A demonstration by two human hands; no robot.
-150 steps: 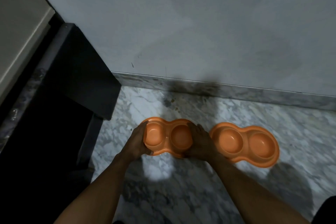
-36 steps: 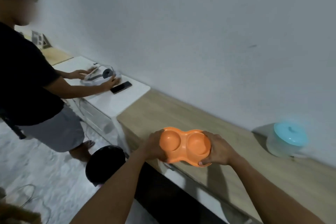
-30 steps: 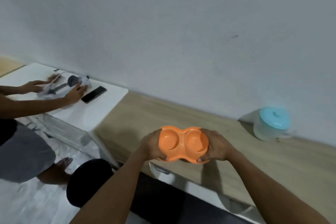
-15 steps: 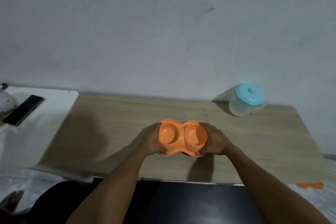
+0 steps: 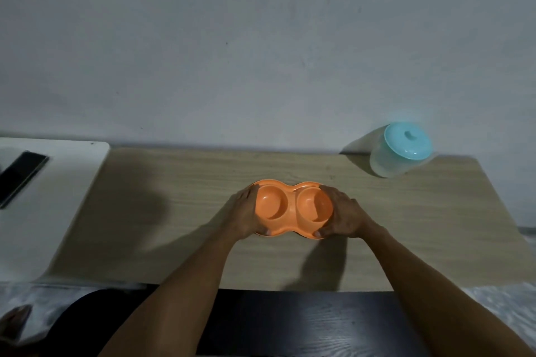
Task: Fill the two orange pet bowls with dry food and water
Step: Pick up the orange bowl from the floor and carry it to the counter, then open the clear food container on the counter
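An orange double pet bowl [image 5: 291,209] with two empty round wells sits low over the middle of the wooden tabletop [image 5: 174,197]; I cannot tell if it touches the wood. My left hand [image 5: 245,213] grips its left end. My right hand [image 5: 343,216] grips its right end. A clear container with a teal lid [image 5: 401,153] stands at the back right of the table, against the wall. The other orange bowl is out of view.
A white surface [image 5: 72,182] adjoins the table on the left, with a black phone [image 5: 20,175] lying on it. A dark lower shelf [image 5: 304,324] runs under the table's front edge. Someone's foot [image 5: 14,319] shows on the floor at bottom left.
I carried the bowl up from the marble floor and turned to face the table. In the last half second both hands lowered it toward the tabletop. The other person left the view.
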